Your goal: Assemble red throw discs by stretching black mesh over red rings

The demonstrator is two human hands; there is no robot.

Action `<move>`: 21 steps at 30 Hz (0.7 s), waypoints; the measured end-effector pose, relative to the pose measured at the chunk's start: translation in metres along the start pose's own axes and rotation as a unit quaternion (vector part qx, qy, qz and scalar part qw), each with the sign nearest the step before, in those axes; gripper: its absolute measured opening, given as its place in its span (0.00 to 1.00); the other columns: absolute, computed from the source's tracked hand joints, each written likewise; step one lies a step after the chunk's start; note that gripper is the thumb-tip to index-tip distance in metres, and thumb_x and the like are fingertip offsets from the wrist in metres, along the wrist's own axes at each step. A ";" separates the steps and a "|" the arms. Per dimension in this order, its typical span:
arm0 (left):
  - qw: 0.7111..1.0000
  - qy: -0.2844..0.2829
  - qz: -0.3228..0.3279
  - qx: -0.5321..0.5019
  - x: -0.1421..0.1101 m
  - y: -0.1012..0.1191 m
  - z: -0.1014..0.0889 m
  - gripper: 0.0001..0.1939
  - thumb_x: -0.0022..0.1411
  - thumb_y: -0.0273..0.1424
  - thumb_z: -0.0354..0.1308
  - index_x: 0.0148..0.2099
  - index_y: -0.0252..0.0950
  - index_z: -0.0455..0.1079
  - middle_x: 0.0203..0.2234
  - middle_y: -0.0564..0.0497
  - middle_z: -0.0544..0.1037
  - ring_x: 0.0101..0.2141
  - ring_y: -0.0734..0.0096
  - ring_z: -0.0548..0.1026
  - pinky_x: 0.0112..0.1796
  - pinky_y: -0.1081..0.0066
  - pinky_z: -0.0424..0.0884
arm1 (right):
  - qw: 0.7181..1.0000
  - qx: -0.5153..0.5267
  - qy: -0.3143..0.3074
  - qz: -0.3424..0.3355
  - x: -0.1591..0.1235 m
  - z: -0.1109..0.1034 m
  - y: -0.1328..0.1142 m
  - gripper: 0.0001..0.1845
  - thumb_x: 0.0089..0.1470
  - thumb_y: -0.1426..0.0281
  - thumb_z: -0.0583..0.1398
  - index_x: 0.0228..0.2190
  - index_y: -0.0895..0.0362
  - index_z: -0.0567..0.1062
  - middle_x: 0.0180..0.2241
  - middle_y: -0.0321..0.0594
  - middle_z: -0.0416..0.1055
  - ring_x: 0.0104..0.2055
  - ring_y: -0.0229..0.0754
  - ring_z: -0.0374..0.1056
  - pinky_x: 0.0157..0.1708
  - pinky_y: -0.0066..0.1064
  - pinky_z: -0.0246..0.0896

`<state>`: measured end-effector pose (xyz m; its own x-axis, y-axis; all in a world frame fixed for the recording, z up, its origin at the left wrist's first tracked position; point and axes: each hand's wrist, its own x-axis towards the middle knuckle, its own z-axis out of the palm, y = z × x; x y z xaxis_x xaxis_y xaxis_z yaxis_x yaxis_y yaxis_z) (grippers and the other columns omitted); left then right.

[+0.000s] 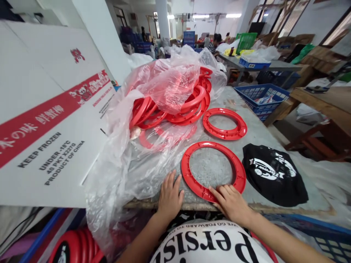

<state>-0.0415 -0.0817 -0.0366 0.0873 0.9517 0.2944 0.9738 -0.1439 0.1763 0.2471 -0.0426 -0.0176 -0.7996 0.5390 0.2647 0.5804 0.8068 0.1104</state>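
Observation:
A red plastic ring lies flat near the table's front edge, its ribbed side with small pegs facing up. My right hand is closed on the ring's near rim, thumb towards the inner edge and fingers bent over the band. To the ring's left, my left hand rests on the tabletop, fingers apart and holding nothing, beside clear plastic film. A second red ring lies just behind the first. Right of them is a folded black fabric piece with white print.
A heap of red rings sits under clear plastic bagging at the back. A large white carton stands at left. Blue crates and another table are to the right. Red padded discs lie below at left.

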 end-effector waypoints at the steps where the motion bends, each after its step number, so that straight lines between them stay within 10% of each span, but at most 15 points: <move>1: 1.000 -0.023 0.004 0.000 0.005 -0.005 0.000 0.30 0.68 0.31 0.53 0.70 0.37 0.58 0.71 0.40 0.57 0.68 0.48 0.57 0.63 0.47 0.61 | 1.000 0.012 0.002 -0.002 0.000 0.003 0.000 0.24 0.71 0.64 0.49 0.61 0.64 0.67 0.40 0.49 0.68 0.39 0.51 0.62 0.40 0.41 0.59; 6: 0.993 -0.071 -0.083 -0.035 0.055 -0.066 0.001 0.36 0.68 0.38 0.54 0.74 0.37 0.49 0.73 0.36 0.48 0.71 0.40 0.51 0.64 0.39 0.55 | 0.997 0.079 0.008 0.018 0.004 0.014 -0.002 0.23 0.69 0.65 0.53 0.61 0.63 0.67 0.42 0.50 0.69 0.41 0.51 0.63 0.41 0.42 0.63; 10: 0.971 -0.092 -0.154 -0.157 0.102 -0.133 0.004 0.36 0.67 0.39 0.54 0.72 0.30 0.51 0.70 0.35 0.58 0.68 0.53 0.60 0.66 0.56 0.59 | 0.991 0.124 0.012 0.039 0.006 0.017 -0.003 0.25 0.68 0.62 0.56 0.61 0.60 0.67 0.49 0.53 0.68 0.48 0.54 0.63 0.48 0.48 0.65; 21: 0.948 0.080 -0.291 -0.104 0.184 -0.218 -0.004 0.24 0.66 0.28 0.47 0.62 0.26 0.61 0.57 0.32 0.74 0.57 0.52 0.75 0.59 0.55 0.70 | 0.991 0.109 0.062 0.052 0.000 0.028 -0.003 0.29 0.61 0.62 0.64 0.61 0.55 0.68 0.52 0.50 0.71 0.51 0.56 0.68 0.51 0.51 0.70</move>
<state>-0.2385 0.1236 -0.0171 -0.5015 0.8350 0.2263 0.7827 0.3264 0.5300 0.2408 -0.0378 -0.0449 -0.7045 0.5984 0.3816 0.6006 0.7891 -0.1287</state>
